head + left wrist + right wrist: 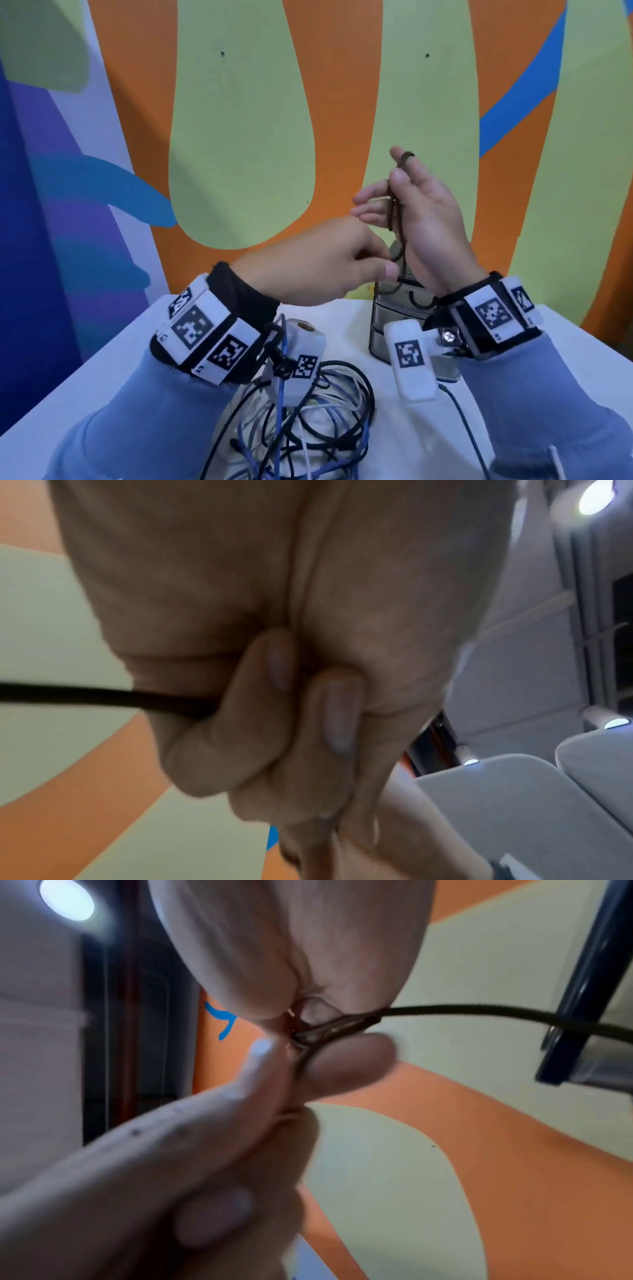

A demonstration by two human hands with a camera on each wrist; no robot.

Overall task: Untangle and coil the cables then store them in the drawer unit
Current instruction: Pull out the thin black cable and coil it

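My right hand [397,185] is raised, palm toward me, with a dark braided cable [397,219] looped in several coils over its forefinger and pinched under the thumb. In the right wrist view the cable [462,1010] runs in from the right to the coils squeezed at the right hand [308,1047]. My left hand [376,263] sits just below and grips the same cable's hanging part. The left wrist view has its fingers [274,723] curled round the cable [85,695]. A small grey drawer unit [387,318] stands behind the hands. A tangle of black, white and blue cables [308,428] lies on the table under my left wrist.
The white table [102,377] ends at a painted orange and green wall. One black lead [466,421] trails across the table under my right forearm, and a white cable end [558,462] shows at the bottom right.
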